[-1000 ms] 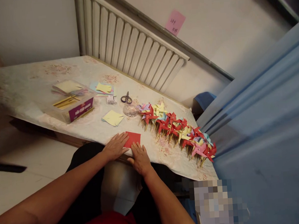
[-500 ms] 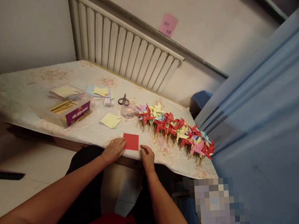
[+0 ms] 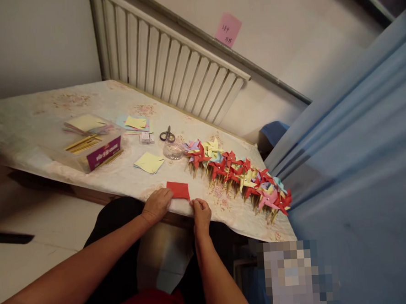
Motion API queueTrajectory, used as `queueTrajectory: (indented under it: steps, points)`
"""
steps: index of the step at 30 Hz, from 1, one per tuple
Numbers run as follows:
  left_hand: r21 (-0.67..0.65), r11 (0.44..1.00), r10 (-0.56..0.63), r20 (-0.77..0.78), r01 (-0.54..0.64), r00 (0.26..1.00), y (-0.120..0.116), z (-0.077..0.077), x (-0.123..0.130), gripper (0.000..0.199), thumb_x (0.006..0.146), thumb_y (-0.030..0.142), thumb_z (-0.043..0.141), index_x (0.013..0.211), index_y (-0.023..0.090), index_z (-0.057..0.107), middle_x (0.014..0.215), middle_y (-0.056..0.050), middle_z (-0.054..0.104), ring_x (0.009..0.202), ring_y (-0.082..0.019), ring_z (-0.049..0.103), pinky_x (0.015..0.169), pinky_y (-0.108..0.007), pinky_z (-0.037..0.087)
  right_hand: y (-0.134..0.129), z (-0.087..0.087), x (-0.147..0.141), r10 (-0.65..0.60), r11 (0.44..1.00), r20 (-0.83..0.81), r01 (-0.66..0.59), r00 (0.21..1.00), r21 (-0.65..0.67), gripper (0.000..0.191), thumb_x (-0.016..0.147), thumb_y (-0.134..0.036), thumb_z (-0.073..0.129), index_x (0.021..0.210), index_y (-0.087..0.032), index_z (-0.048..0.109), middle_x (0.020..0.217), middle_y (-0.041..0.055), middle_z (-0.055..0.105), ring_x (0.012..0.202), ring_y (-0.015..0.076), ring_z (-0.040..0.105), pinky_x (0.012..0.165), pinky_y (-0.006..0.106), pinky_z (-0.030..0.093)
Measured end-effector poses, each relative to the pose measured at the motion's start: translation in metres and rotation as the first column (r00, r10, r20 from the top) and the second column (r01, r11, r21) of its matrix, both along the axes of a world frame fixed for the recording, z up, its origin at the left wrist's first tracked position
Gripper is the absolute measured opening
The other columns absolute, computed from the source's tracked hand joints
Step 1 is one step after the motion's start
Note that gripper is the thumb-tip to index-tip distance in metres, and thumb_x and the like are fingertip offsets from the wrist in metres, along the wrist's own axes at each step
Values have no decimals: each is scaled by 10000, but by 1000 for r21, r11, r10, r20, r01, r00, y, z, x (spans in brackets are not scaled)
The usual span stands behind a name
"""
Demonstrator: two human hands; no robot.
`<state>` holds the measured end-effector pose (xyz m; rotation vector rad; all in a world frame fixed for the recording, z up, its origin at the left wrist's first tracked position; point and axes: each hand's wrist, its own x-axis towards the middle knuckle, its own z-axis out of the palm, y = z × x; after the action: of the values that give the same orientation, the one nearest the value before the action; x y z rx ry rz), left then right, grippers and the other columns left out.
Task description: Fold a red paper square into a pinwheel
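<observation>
A red paper (image 3: 178,189) lies at the table's front edge between my hands, its near edge lifted so that it looks shorter. My left hand (image 3: 160,203) is closed on the paper's left side, fingertips at its lower left corner. My right hand (image 3: 200,210) pinches at the lower right corner, thumb and forefinger together. Cut yellow sheets (image 3: 149,163) lie beyond my left hand. To the right, rows of finished paper pinwheels (image 3: 231,167) in red, yellow, pink and blue stand on thin sticks.
A clear box (image 3: 82,154) with a purple label holds yellow sticks. Behind are stacked papers (image 3: 136,123), a small clear box (image 3: 146,137), black scissors (image 3: 167,135) and a clear round dish (image 3: 174,151). A radiator (image 3: 170,62) borders the flowered table (image 3: 103,96); a blue curtain hangs right.
The red paper has gone from a flat square to a shorter shape, its near edge raised. My right hand has shifted slightly and now meets the paper's corner.
</observation>
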<state>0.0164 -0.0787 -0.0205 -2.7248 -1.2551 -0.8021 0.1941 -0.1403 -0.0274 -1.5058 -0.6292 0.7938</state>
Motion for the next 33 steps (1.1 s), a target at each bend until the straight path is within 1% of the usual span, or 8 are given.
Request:
queueTrajectory:
  steps: [6, 12, 19, 23, 25, 27, 29, 33]
  points:
    - [-1, 1000, -1, 86, 1, 996, -24, 2, 5, 157, 887, 112, 450, 830, 176, 582, 832, -76, 609, 829, -230, 551, 746, -350, 446, -21, 5, -27, 67, 993, -516, -106, 854, -47, 408, 792, -540, 655, 892, -150, 593, 846, 128, 734, 822, 248, 736, 738, 365, 582]
    - [-22, 989, -141, 143, 145, 980, -50, 8, 13, 159, 892, 123, 464, 815, 152, 601, 874, -99, 626, 845, -231, 553, 780, -371, 470, -25, 10, -48, 186, 983, -716, -124, 673, 139, 229, 781, -319, 683, 929, -160, 612, 909, 92, 737, 861, 185, 719, 802, 304, 573]
    - [-21, 971, -217, 324, 236, 921, -76, 22, 7, 170, 913, 153, 462, 933, 155, 631, 993, -104, 653, 991, -235, 567, 920, -415, 467, -25, 15, -48, 173, 977, -648, -43, 742, 211, 183, 675, -158, 634, 840, -206, 571, 798, 2, 711, 756, 150, 702, 704, 265, 584]
    - [-289, 943, 42, 592, 164, 805, -87, 26, -3, 171, 867, 299, 565, 965, 171, 623, 995, -96, 651, 995, -252, 577, 932, -452, 469, -31, 34, -42, 211, 958, -594, -44, 776, 283, 245, 685, -180, 651, 920, -200, 584, 910, 25, 719, 897, 167, 700, 824, 308, 572]
    - [-561, 810, 318, 663, 168, 677, -88, 29, -6, 261, 814, 392, 620, 952, 170, 622, 968, -100, 660, 951, -266, 607, 883, -455, 494, -34, 45, -41, 232, 948, -566, -54, 791, 313, 263, 693, -186, 659, 949, -195, 595, 955, 40, 720, 943, 173, 692, 883, 332, 554]
    - [-736, 567, 516, 667, 369, 538, -88, 35, -8, 359, 805, 451, 624, 1022, 164, 627, 1033, -117, 678, 1001, -274, 628, 896, -443, 494, -37, 55, -43, 258, 938, -551, -70, 794, 338, 290, 700, -198, 671, 983, -194, 606, 998, 51, 720, 965, 181, 687, 914, 351, 543]
    - [-663, 332, 566, 709, 671, 421, -88, 45, -7, 429, 842, 464, 598, 1161, 177, 612, 1189, -125, 663, 1141, -264, 598, 971, -415, 459, -39, 63, -46, 290, 926, -533, -92, 795, 366, 320, 708, -220, 680, 1020, -193, 615, 1040, 65, 717, 985, 194, 684, 927, 369, 538]
    - [-430, 219, 615, 758, 876, 218, -87, 68, 1, 363, 816, 401, 676, 1088, 160, 676, 1190, -125, 685, 1119, -253, 616, 993, -381, 436, -45, 76, -54, 330, 919, -475, -162, 816, 360, 354, 725, -280, 687, 1058, -178, 627, 1075, 90, 715, 998, 220, 681, 910, 393, 547]
